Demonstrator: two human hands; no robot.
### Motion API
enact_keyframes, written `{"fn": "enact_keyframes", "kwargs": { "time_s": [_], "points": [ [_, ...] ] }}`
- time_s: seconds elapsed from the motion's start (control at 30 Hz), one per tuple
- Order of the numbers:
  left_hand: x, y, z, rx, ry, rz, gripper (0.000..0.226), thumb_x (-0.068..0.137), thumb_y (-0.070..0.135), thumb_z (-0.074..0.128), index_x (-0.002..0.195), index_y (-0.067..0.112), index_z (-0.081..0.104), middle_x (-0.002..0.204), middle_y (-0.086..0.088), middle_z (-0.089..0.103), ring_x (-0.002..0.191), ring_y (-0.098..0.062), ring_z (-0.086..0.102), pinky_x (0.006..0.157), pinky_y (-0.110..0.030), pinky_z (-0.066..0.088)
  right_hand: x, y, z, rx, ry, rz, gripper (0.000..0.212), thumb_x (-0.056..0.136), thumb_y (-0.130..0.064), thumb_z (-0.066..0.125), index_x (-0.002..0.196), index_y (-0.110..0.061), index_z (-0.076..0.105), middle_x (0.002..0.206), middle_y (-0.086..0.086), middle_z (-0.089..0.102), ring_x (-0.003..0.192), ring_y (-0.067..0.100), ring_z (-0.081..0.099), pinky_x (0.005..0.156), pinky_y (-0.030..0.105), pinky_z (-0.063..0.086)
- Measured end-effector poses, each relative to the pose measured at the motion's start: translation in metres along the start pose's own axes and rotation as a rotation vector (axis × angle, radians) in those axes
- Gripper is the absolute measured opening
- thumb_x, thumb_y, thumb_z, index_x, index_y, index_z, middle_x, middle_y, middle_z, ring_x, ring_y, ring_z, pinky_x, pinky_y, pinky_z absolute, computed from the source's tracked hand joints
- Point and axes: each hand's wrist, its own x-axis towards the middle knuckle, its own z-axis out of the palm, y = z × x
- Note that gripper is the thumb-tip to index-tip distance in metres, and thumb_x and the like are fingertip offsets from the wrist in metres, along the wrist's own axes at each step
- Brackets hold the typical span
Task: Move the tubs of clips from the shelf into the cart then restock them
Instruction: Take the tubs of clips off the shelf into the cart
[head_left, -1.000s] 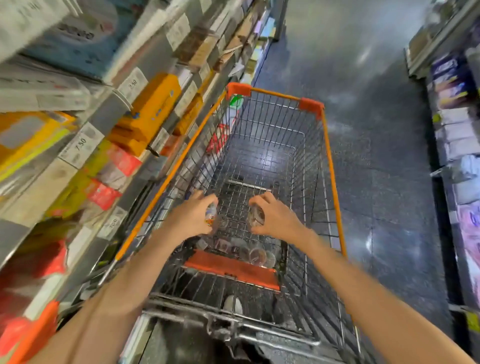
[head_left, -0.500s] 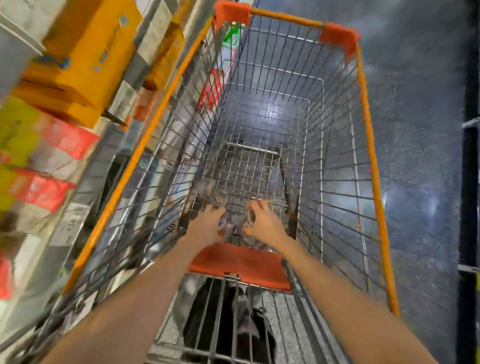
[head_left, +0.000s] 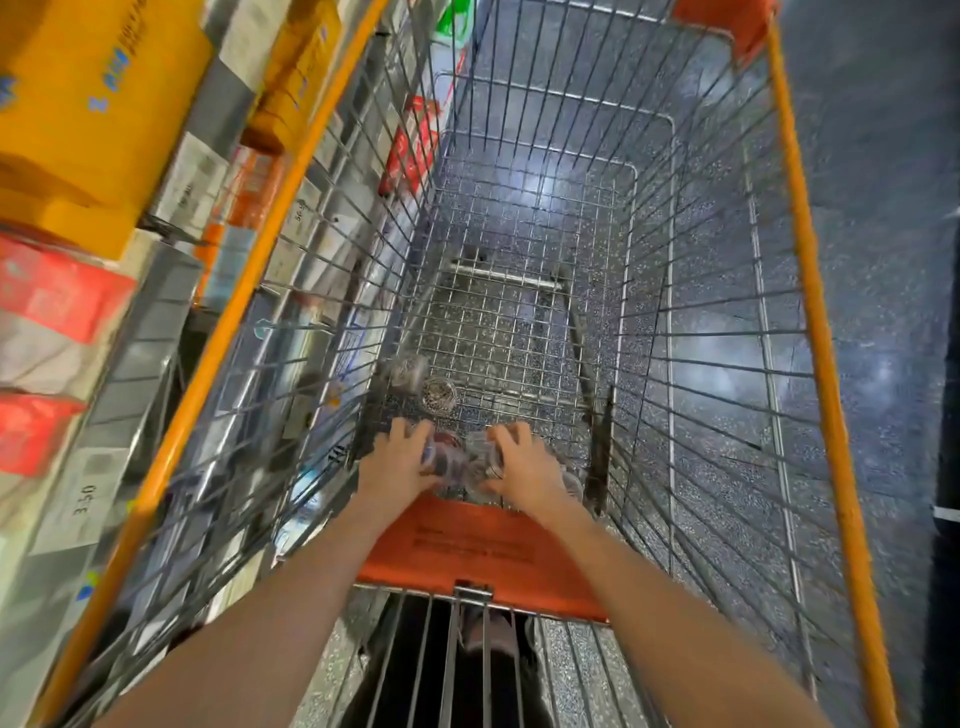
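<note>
Hands first, seen from our head camera, the only view we have: both reach down over the orange flap (head_left: 483, 551) into the near end of the cart (head_left: 810, 322). Our left hand (head_left: 400, 465) has its fingers curled round a small clear tub (head_left: 441, 457), gripping it from the left. Our right hand (head_left: 522, 467) curls round a second clear tub (head_left: 480, 452), holding it from the right. The two tubs sit side by side between the hands, touching or very nearly so; motion blur keeps us from telling which. They are low in the cart, close to its wire floor, though we cannot tell whether they rest on it.

Two more tubs lie on the wire floor just beyond the hands: one with a dark tangle of clips showing through (head_left: 439, 395), and a blurrier one (head_left: 408, 369) just beside it to the upper left. Another clear round shape (head_left: 571, 483) peeks out beside our right wrist, too blurred to name surely.

The shelf (head_left: 171, 322) runs along the left of the cart, stacked with orange boxes (head_left: 88, 104) and red packs (head_left: 57, 296), with a price tag (head_left: 83, 499) on its edge. Speckled dark floor (head_left: 883, 208) lies to the right.
</note>
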Motion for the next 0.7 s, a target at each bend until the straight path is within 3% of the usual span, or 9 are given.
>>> {"fn": "enact_keyframes", "kwargs": {
  "time_s": [0.2, 0.37, 0.5, 0.7],
  "points": [
    [0.003, -0.003, -0.004, -0.069, 0.061, -0.015, 0.059, 0.082, 0.028, 0.069, 0.131, 0.023, 0.038, 0.132, -0.008, 0.032, 0.120, -0.031, 0.040, 0.088, -0.042, 0.048, -0.003, 0.010, -0.003, 0.060, 0.013, 0.008, 0.079, 0.080, -0.033, 0.072, 0.143, -0.026, 0.026, 0.144, 0.005, 0.025, 0.129, 0.028, 0.035, 0.105, 0.047, 0.038],
    [-0.003, -0.005, -0.006, -0.074, 0.112, 0.043, 0.063, 0.085, 0.027, 0.066, 0.140, 0.019, 0.036, 0.143, -0.011, 0.031, 0.132, -0.029, 0.029, 0.103, -0.040, 0.036, -0.010, 0.007, -0.007, -0.003, 0.047, -0.052, 0.077, 0.086, -0.035, 0.063, 0.147, -0.019, 0.018, 0.156, 0.007, 0.010, 0.143, 0.027, 0.011, 0.115, 0.048, 0.020],
    [-0.015, -0.003, -0.010, -0.053, 0.120, 0.079, 0.060, 0.086, 0.028, 0.064, 0.139, 0.020, 0.037, 0.141, -0.009, 0.036, 0.130, -0.028, 0.034, 0.102, -0.038, 0.036, -0.019, 0.000, -0.007, -0.045, 0.092, -0.100, 0.077, 0.084, -0.036, 0.065, 0.146, -0.021, 0.022, 0.156, 0.000, 0.013, 0.144, 0.020, 0.011, 0.115, 0.050, 0.022],
    [-0.037, 0.008, -0.024, -0.017, 0.127, 0.092, 0.063, 0.084, 0.031, 0.065, 0.139, 0.020, 0.037, 0.142, -0.005, 0.039, 0.132, -0.024, 0.033, 0.108, -0.038, 0.033, -0.040, -0.011, -0.018, -0.084, 0.133, -0.128, 0.072, 0.088, -0.036, 0.060, 0.147, -0.019, 0.022, 0.155, 0.002, 0.018, 0.143, 0.020, 0.015, 0.115, 0.047, 0.021]
  ]
}}
